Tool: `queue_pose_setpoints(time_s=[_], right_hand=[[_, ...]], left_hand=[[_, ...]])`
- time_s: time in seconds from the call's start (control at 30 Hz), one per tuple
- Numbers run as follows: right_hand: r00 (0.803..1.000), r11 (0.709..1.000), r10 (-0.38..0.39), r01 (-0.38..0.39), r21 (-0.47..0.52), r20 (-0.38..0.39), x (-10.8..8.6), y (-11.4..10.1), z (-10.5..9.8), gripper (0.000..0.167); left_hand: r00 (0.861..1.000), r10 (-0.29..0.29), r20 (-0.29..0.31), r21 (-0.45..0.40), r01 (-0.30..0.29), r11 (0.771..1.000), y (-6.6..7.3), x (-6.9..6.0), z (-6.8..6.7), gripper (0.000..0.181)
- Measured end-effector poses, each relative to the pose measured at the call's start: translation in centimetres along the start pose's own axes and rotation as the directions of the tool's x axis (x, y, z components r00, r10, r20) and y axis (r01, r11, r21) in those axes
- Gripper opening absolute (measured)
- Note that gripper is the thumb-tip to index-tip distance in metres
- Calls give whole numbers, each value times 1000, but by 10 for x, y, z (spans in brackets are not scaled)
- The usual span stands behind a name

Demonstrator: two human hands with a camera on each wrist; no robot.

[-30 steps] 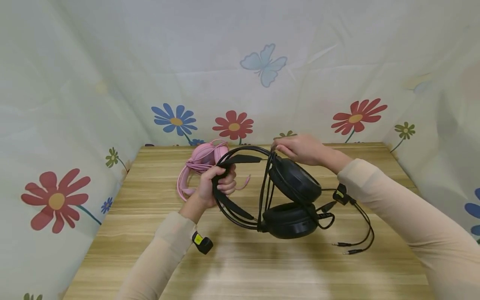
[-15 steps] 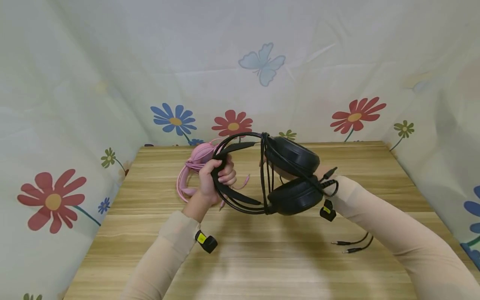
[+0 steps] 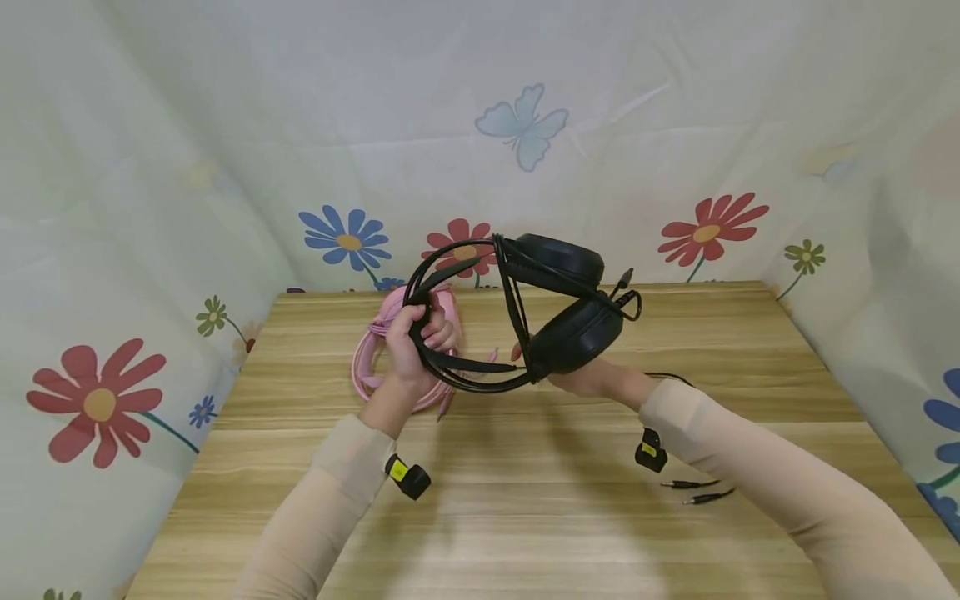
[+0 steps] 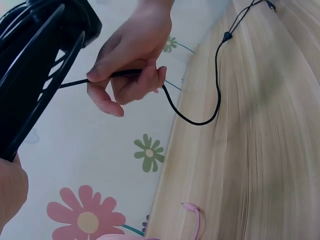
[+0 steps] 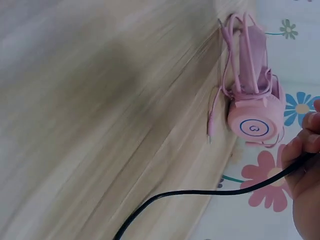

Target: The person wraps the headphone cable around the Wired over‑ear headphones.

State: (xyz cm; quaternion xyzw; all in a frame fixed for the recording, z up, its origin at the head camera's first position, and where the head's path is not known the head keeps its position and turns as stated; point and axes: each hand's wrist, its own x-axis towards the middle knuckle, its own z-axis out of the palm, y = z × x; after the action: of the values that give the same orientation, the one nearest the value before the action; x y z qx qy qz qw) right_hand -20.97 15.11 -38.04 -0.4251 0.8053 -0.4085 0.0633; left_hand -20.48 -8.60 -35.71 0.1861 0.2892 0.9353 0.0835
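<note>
A black over-ear headset [image 3: 573,337] is held up above the wooden table, cable strands wrapped around its headband. My left hand [image 3: 411,354] grips the middle of the headband. Behind and below the ear cups, my right hand [image 3: 592,379] is partly hidden in the head view. In the left wrist view the same right hand [image 4: 132,62] pinches the black cable [image 4: 202,123] between thumb and fingers. From there the cable sags to the table and splits towards two plugs [image 3: 705,498]. At the right wrist view's edge, fingers [image 5: 295,150] curl round the cable.
A pink headset [image 5: 255,117], its cable wound round it, lies at the table's back left, partly behind my left hand. Its pink plugs rest on the wooden table [image 3: 510,517]. A flower-printed cloth [image 3: 615,167] hangs around the back and sides.
Both hands have raised the black headset, and it has shifted slightly left. My right hand has gone from the top of the upper ear cup to underneath and behind the cups, onto the cable.
</note>
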Motion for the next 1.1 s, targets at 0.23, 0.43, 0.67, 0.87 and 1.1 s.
queue_pose_setpoints(time_s=[0.23,0.43,0.67,0.87,1.1], right_hand=[[995,962,-62,37,-271,-84,-4,21,16,19],[991,951,123,-133,-279,-53,-8,17,19,26],[977,946,211,-203,-251,4,-7,13,21,30],[986,943,165,-151,-296,24,-11,8,22,23],[994,955,97,-81,-286,44,-21,5,19,16]], left_hand=[[992,34,-121,52,-28,998,2,2,0,26],[985,69,-159,89,-55,994,1,3,-3,22],[963,142,-228,207,-94,974,-1,7,-2,18],[924,210,-318,218,-144,965,0,9,-1,18],[866,304,-397,285,-199,938,6,11,-5,19]])
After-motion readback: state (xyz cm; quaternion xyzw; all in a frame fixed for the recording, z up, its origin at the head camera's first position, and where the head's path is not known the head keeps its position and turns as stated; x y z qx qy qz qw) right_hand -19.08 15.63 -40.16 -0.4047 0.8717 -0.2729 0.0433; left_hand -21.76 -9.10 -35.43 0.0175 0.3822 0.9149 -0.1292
